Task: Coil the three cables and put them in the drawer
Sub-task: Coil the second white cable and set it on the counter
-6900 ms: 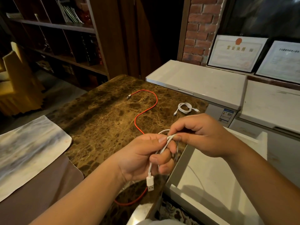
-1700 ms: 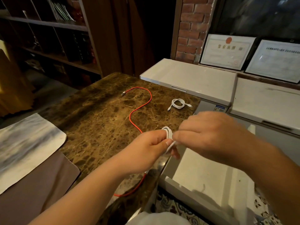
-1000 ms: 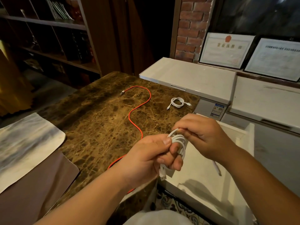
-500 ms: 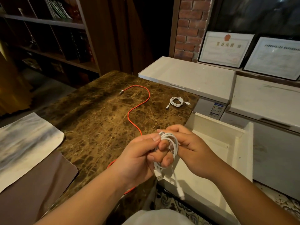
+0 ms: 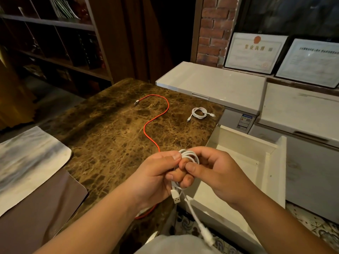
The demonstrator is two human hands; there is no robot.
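Both my hands hold a white cable wound into a small coil just past the table's right edge. My left hand pinches the coil, and my right hand grips it from the other side. Two plug ends dangle below, a USB plug and a longer tail. An orange cable lies uncoiled in an S across the brown marble table. A second white cable lies coiled near the table's far right corner. The white drawer stands pulled out under my right hand.
White chest cabinets stand behind the table and drawer, with framed certificates on the ledge above. A pale cloth lies on the left over a brown mat. Dark wooden shelves fill the far left.
The white cable went from a few loose loops to a compact coil. My hands closed together on it, and a long tail now hangs below them.
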